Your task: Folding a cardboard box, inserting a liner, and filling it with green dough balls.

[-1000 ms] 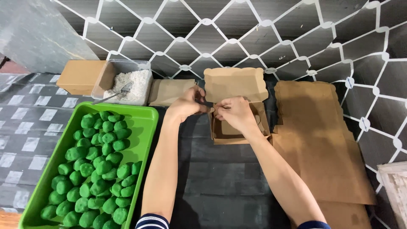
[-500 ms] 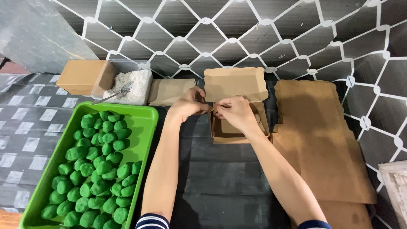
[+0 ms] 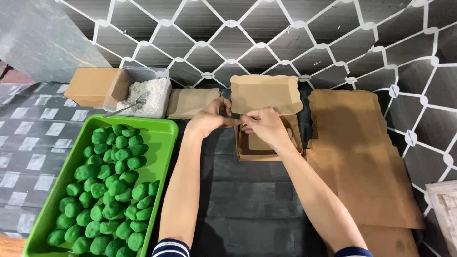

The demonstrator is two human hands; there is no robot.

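Observation:
A small brown cardboard box [image 3: 266, 145] stands open on the dark table, its lid [image 3: 265, 93] raised at the back. My left hand [image 3: 212, 116] pinches the box's left back corner where the lid joins the wall. My right hand [image 3: 265, 124] rests over the box's back left, fingers pressing the same corner flap. Both hands meet at that corner. The inside of the box looks bare.
A green tray [image 3: 159, 157] filled with several green balls sits at the left. Behind it are a clear tub of white flakes [image 3: 145, 93] with a spoon, a closed brown box [image 3: 90, 85] and a flat cardboard piece [image 3: 190, 102]. Flat cardboard blanks [image 3: 362, 162] lie stacked at the right.
Both hands stay at the box's back left corner; the fingers have shifted slightly on the flap. The box has not moved.

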